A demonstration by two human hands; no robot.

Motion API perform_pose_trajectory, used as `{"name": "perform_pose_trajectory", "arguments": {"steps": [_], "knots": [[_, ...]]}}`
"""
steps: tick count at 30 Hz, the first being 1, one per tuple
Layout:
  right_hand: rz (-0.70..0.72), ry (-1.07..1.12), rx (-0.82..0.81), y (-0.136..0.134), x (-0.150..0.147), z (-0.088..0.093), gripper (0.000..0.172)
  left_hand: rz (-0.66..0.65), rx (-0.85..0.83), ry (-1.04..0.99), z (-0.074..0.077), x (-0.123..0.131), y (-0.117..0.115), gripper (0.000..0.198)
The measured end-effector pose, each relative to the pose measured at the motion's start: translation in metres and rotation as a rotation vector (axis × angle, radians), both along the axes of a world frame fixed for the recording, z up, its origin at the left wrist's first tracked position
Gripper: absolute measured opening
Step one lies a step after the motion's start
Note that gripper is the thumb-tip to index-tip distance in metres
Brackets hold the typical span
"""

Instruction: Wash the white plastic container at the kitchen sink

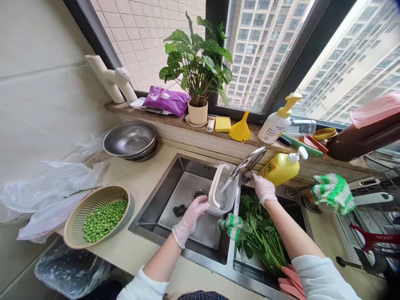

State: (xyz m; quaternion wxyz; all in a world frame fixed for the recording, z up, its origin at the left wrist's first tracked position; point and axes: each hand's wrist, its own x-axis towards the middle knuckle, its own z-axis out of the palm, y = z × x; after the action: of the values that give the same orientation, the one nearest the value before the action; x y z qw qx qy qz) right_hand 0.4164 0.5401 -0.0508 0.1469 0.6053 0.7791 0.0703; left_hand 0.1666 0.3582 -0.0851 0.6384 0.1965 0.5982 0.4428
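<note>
1. Both hands wear thin clear gloves. Left hand [191,216] is half open, fingers loosely bent, right next to the tub [215,211]; it isn't gripping anything, and I can't tell if the fingertips actually touch the plastic.
2. Right hand [264,188] is partly curled, fingertips up at the base of the tap [250,158]. Looks like it's on the control, but I honestly can't tell how tight.
3. So where's the tub? Over the left basin [184,187], up against the divider, handle [215,187] raised, with the spout running straight into it.
4. Progress, best guess: there's bubbly water in the tub already, and the stream is on, so I'd call the filling under way, not wrapped up. Can't read the level properly.
5. Greens [261,229] are piled in the right basin [250,264], stems and leaves on. Looks like no chopping's done; washed or not, no clue.
6. Peas [104,221] sit loose in the basket [71,225] on the counter [156,171], out of their pods, so shelling seems done for those.
</note>
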Motion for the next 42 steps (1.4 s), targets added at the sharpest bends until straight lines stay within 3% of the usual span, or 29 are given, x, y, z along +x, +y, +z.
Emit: {"name": "perform_pose_trajectory", "arguments": {"steps": [42], "knots": [[0.034, -0.053, -0.012, 0.0004, -0.0019, -0.0012, 0.043, -0.031, 0.009, 0.027, 0.0035, -0.0007, 0.0001, 0.05]]}}
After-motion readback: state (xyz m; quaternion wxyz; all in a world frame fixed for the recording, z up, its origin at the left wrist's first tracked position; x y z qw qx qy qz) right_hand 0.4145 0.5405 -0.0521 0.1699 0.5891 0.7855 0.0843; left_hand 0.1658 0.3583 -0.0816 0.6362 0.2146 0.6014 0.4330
